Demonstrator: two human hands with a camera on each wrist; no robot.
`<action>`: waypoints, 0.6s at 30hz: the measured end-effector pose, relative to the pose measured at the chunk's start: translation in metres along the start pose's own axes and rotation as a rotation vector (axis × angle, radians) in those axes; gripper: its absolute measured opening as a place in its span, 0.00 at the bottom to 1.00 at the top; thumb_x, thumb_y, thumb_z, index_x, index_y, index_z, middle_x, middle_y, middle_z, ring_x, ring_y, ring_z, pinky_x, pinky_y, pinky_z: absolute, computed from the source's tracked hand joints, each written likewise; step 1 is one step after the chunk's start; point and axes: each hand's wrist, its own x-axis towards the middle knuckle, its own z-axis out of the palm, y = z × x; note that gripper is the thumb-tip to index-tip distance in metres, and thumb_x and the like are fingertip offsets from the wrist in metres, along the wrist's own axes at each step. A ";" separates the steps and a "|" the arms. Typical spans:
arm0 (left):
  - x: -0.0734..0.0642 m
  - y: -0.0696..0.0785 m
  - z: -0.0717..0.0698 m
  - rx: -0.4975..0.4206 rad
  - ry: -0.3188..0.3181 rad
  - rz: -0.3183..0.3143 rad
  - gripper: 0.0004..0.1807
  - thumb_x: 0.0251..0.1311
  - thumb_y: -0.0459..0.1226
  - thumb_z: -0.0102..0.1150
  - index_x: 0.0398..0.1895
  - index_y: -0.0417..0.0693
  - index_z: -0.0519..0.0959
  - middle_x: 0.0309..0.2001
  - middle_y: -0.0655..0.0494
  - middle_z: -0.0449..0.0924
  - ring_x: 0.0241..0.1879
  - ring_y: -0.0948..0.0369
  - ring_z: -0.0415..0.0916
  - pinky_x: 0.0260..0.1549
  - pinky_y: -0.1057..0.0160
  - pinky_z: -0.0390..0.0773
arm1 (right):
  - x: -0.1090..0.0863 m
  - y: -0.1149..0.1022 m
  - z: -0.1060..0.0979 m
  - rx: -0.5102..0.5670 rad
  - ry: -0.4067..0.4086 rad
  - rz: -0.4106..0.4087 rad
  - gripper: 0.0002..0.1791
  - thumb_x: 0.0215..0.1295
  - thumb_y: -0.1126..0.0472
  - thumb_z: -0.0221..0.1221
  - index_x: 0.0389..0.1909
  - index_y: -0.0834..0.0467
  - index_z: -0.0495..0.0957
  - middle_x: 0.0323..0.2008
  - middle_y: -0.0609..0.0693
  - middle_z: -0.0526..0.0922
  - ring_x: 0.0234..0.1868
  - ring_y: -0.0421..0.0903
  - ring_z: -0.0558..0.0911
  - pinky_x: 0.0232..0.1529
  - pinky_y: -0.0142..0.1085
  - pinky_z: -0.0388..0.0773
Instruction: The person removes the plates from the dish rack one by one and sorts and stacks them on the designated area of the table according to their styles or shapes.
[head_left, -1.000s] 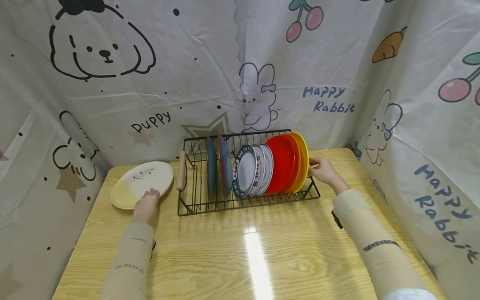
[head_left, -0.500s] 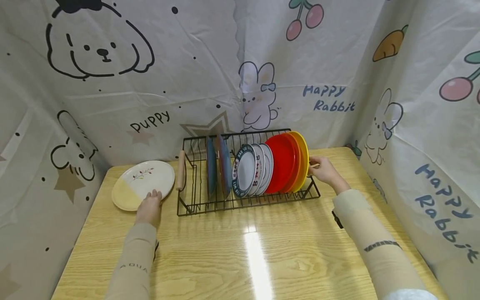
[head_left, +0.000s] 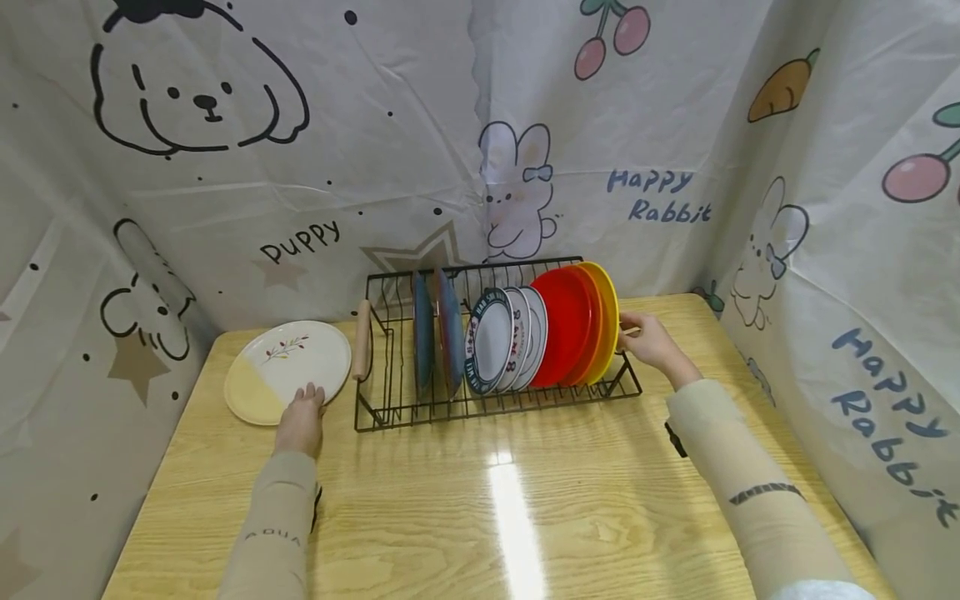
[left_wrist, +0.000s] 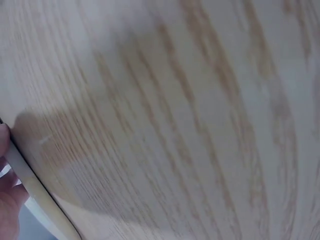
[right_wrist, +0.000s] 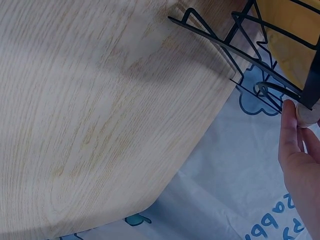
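My left hand (head_left: 302, 417) holds the near right rim of an oval white-and-yellow plate (head_left: 258, 383) with a painted twig. In the left wrist view, fingers (left_wrist: 9, 200) meet the plate rim (left_wrist: 40, 197) at the lower left; their undersides are hidden. At the rack's right end, my right hand (head_left: 647, 340) grips the wooden handle (right_wrist: 307, 115) of a black wire dish rack (head_left: 498, 410). Standing in the rack are blue-grey plates (head_left: 451, 333), white patterned plates (head_left: 491, 342), red plates (head_left: 558, 329) and a yellow plate (head_left: 609, 333).
The rack stands at the back of the wooden table (head_left: 420, 508), close to a printed cloth (head_left: 405, 158) hung around it. Its left wooden handle (head_left: 363, 342) is just right of the oval plate. Bare tabletop lies in front.
The oval plate has shifted slightly right and nearer, together with my left hand. My right hand and the rack stay in place.
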 end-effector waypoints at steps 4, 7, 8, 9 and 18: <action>0.001 0.001 0.000 -0.041 0.010 -0.020 0.19 0.57 0.24 0.53 0.51 0.22 0.69 0.54 0.23 0.63 0.54 0.30 0.62 0.49 0.39 0.64 | 0.000 0.000 -0.001 0.009 -0.003 -0.003 0.24 0.69 0.65 0.47 0.63 0.70 0.59 0.55 0.71 0.68 0.50 0.64 0.74 0.47 0.48 0.74; 0.001 0.002 -0.004 -0.048 0.009 -0.031 0.18 0.56 0.25 0.54 0.50 0.24 0.71 0.54 0.23 0.65 0.52 0.31 0.63 0.49 0.40 0.65 | 0.000 0.000 0.000 0.015 -0.004 -0.005 0.24 0.68 0.65 0.47 0.63 0.71 0.59 0.54 0.71 0.68 0.50 0.64 0.74 0.46 0.48 0.74; 0.001 0.003 -0.006 -0.050 0.002 -0.039 0.18 0.56 0.25 0.55 0.50 0.24 0.71 0.53 0.24 0.65 0.52 0.31 0.64 0.48 0.40 0.66 | 0.000 0.000 0.000 0.014 -0.005 -0.005 0.24 0.68 0.65 0.47 0.63 0.71 0.59 0.54 0.71 0.68 0.50 0.64 0.74 0.46 0.48 0.74; 0.001 0.004 -0.009 -0.053 -0.010 -0.053 0.18 0.56 0.26 0.55 0.50 0.24 0.71 0.53 0.24 0.65 0.52 0.31 0.64 0.48 0.40 0.66 | 0.000 0.000 0.000 0.015 -0.005 -0.004 0.24 0.68 0.65 0.47 0.63 0.71 0.59 0.55 0.71 0.68 0.50 0.64 0.74 0.47 0.48 0.74; 0.025 0.004 -0.055 -0.254 -0.316 -0.141 0.28 0.64 0.37 0.48 0.60 0.22 0.59 0.58 0.25 0.60 0.57 0.32 0.58 0.55 0.41 0.60 | 0.000 -0.002 0.000 0.018 -0.004 0.017 0.25 0.68 0.65 0.47 0.63 0.71 0.58 0.55 0.71 0.67 0.50 0.64 0.74 0.48 0.49 0.73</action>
